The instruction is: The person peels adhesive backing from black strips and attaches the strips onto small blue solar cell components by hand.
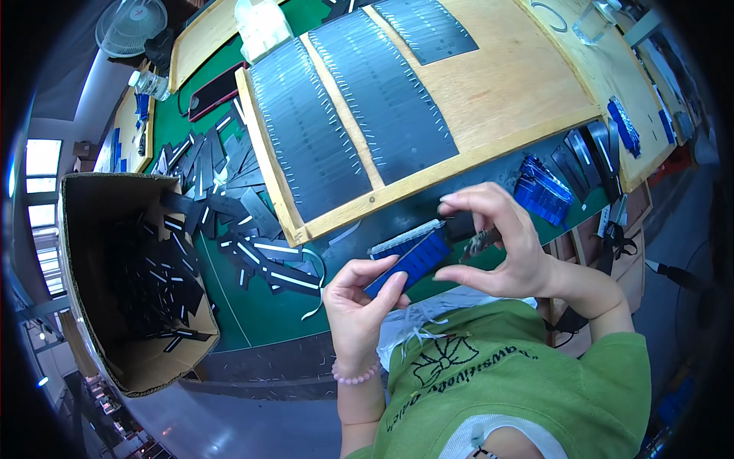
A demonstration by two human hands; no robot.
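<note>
My left hand (358, 306) pinches a dark blue segmented strip (417, 262) between thumb and fingers, held tilted over the bench. Just behind it lies another blue strip with a pale, bristly upper edge (405, 236). My right hand (508, 249) is to the right of the strip, thumb and index finger apart. Its other fingers curl round a small dark, greyish bundle (478, 243), too small to make out. Beyond both hands, a wooden-framed board (520, 92) carries dark grey sheets (375, 84) with rows of short pale pieces along their edges.
At left stands an open cardboard box (138, 375) of black pieces with white stripes. Similar black pieces (267, 264) lie scattered on the green table (229, 306). Blue strips (543, 191) sit right of my right hand. A phone (216, 92) and a bottle (149, 84) are far left.
</note>
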